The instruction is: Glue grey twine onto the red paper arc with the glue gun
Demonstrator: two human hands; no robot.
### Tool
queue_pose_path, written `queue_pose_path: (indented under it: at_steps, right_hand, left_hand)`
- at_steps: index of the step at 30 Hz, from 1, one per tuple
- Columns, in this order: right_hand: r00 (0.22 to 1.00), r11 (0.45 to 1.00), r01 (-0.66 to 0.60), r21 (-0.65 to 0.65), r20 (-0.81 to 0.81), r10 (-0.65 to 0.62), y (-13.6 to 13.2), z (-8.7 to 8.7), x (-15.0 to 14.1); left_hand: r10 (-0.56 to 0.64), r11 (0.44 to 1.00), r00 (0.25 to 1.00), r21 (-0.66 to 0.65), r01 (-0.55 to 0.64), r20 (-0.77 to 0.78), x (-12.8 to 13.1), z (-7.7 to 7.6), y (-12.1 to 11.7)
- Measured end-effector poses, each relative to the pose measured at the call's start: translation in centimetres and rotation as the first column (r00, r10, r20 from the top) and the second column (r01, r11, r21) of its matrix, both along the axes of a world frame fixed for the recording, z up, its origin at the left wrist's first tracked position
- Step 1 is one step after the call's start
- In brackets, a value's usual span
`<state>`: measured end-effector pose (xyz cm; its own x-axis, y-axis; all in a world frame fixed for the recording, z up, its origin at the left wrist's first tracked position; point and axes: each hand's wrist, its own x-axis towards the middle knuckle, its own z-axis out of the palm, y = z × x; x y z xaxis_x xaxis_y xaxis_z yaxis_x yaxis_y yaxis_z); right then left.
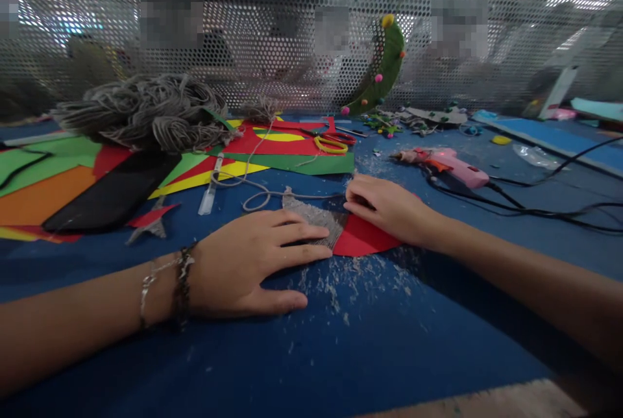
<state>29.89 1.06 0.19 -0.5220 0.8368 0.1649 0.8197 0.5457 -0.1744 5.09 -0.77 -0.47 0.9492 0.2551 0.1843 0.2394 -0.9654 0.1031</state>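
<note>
My left hand point(263, 256) lies flat with its fingers spread, pressing on a red paper piece point(367, 236) partly covered with rows of grey yarn point(335, 226). At the piece's upper edge, my right hand point(384, 207) is closed, thumb and fingers pinched on a loose strand of grey yarn point(314, 196). From there the strand loops leftward across the blue table and up toward the back. My left fingers hide part of the yarn-covered section; the right hand covers the upper right of the red paper.
A pink glue gun point(457, 168) with black cords lies at right. Scissors point(335, 142), colored paper point(311, 165) and a large grey yarn bundle point(160, 113) are toward the back. A black phone point(114, 191) lies left. Perforated metal mesh point(272, 48) stands behind.
</note>
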Motion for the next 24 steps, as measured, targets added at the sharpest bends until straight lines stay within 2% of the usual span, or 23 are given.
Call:
queue_pose_path:
  at_steps: [4, 10, 13, 15, 16, 18, 21, 24]
  right_hand:
    - [0.998, 1.0, -0.013, 0.02, -0.063, 0.014, 0.0, -0.1, 0.1]
    - [0.979, 0.991, -0.035, 0.132, -0.193, 0.061, 0.3, -0.6, 0.2]
    - [0.961, 0.97, 0.003, 0.242, -0.268, 0.064, 0.4, 0.5, 0.7]
    - [0.957, 0.967, 0.054, 0.248, -0.291, 0.022, 0.1, 2.0, 1.1]
    - [0.962, 0.977, 0.058, 0.207, -0.272, 0.0, -0.2, 2.8, 1.4]
    - [0.987, 0.999, -0.011, 0.044, -0.162, 0.018, -1.1, 4.2, 1.7]
    - [0.992, 0.969, -0.115, -0.216, 0.018, 0.122, -2.4, 5.1, 1.7]
    - [0.981, 0.954, -0.099, -0.284, 0.132, 0.141, -2.9, 4.9, 1.2]
  left_hand:
    - [0.031, 0.997, 0.993, -0.067, -0.024, 0.113, 0.0, -0.4, -0.1]
    - [0.025, 0.999, 1.0, -0.03, -0.025, -0.002, 0.0, 0.1, -0.2]
    - [0.004, 1.0, 1.0, -0.025, -0.004, 0.005, -0.1, 0.2, -0.2]
    - [-0.004, 1.0, 1.0, -0.016, 0.004, 0.028, -0.1, 0.1, -0.2]
    - [-0.003, 1.0, 0.999, -0.009, 0.003, 0.039, -0.2, 0.0, -0.2]
    - [-0.003, 1.0, 0.999, 0.002, 0.003, 0.048, -0.2, 0.0, -0.3]
    - [-0.007, 1.0, 0.999, 0.004, 0.007, 0.054, -0.2, 0.0, -0.3]
    - [-0.006, 1.0, 0.999, -0.008, 0.006, 0.043, -0.1, 0.3, -0.4]
